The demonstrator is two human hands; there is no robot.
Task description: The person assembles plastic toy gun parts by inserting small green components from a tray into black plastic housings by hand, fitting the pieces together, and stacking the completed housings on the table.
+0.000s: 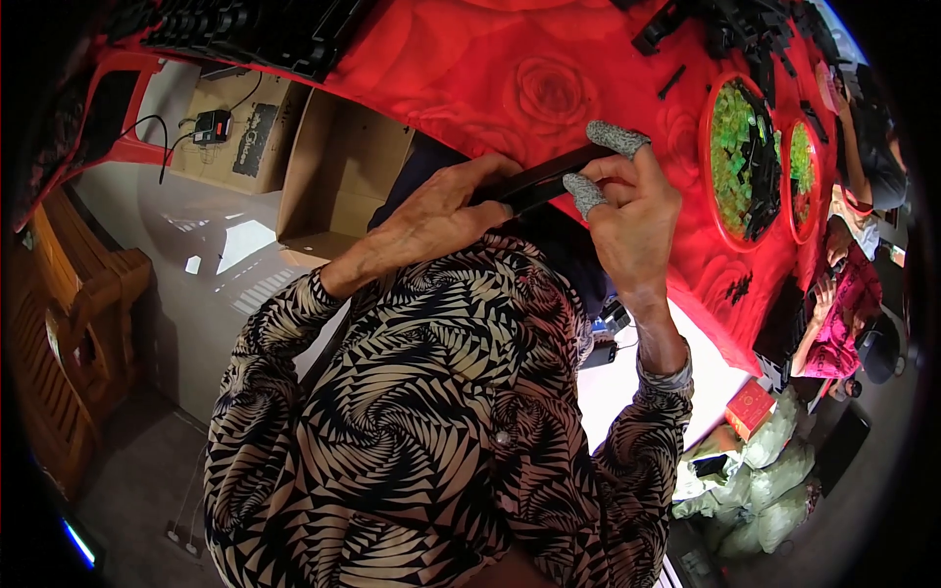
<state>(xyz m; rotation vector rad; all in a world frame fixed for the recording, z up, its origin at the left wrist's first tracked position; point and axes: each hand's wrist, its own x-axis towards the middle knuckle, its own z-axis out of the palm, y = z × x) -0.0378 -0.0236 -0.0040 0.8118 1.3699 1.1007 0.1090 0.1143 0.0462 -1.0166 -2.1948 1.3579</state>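
A long, dark, flat strip-like part (551,174) is stretched between my two hands above the table edge; its exact kind I cannot make out. My left hand (443,208) grips its near end, thumb and fingers closed on it. My right hand (632,211) pinches the far end between thumb and forefinger, both wearing grey knitted finger cots (616,138). Beyond the hands lies a red rose-patterned tablecloth (441,69). To the right stands a red-rimmed bowl (708,211) holding yellow-green pieces and black strips.
A second red bowl (818,211) with green pieces stands further right. Black parts (265,34) are stacked at far left, more at the far right. An open cardboard box (338,162) stands below the table's left edge, near a wooden chair (88,294). Other people sit at right, near pale sacks (774,480).
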